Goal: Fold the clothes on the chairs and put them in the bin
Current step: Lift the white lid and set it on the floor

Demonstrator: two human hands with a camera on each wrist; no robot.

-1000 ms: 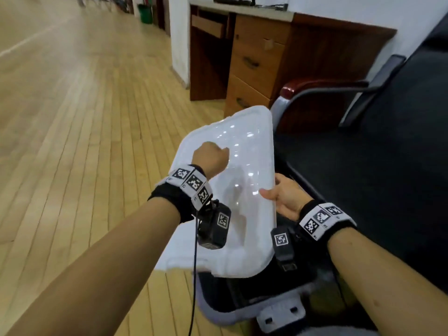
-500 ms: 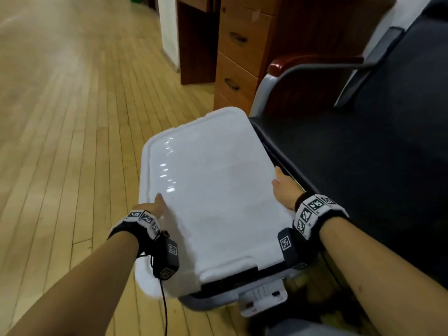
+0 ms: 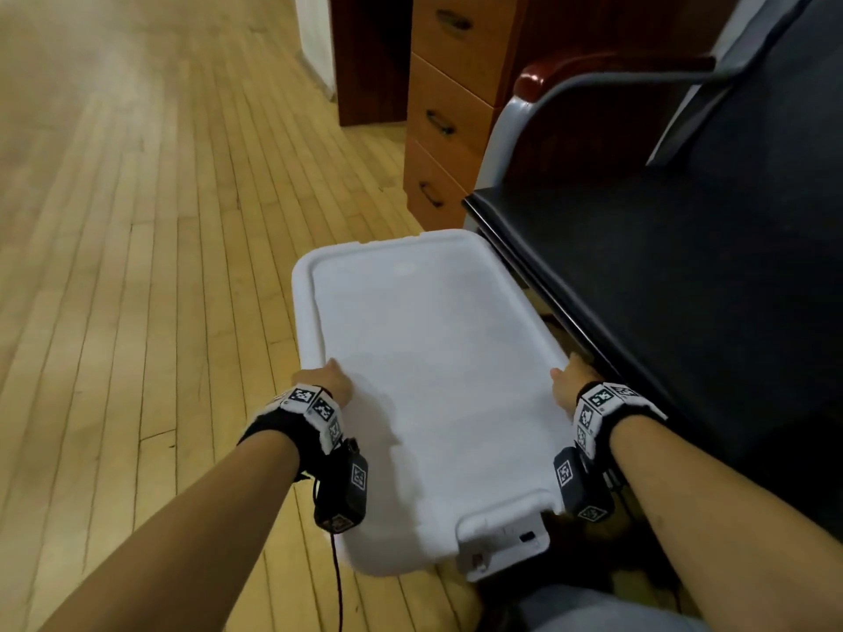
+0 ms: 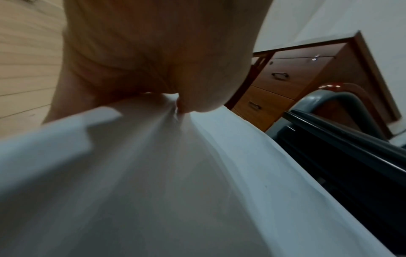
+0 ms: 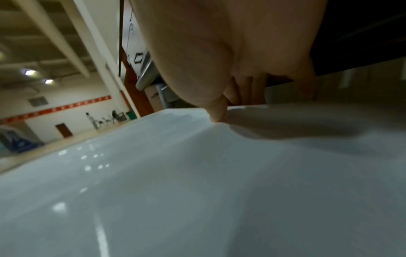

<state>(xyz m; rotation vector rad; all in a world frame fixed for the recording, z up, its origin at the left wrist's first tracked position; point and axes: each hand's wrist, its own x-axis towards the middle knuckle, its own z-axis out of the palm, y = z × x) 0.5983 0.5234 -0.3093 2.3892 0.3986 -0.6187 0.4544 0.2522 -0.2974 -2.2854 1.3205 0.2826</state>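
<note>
Two hands grip the white lid (image 3: 433,358) of the bin, one on each long side — the lid lies flat over the bin, which sits on the wooden floor (image 3: 137,266) just beside the black chair (image 3: 684,275). The left hand (image 3: 326,385) holds the left rim, thumb on top and the fingers (image 4: 153,73) curled over the edge, clamped on it. The right hand (image 3: 570,385) holds the right rim next to the chair seat, thumb pressed on the lid's top and fingers (image 5: 246,90) wrapped down the outside. At the near end a grey latch (image 3: 506,547) of the bin shows below the lid. Behind the bin stands a wooden drawer unit (image 3: 447,125) with dark handles — close to the chair's grey armrest (image 3: 547,98). No clothes can be seen; the bin's inside is hidden.
</note>
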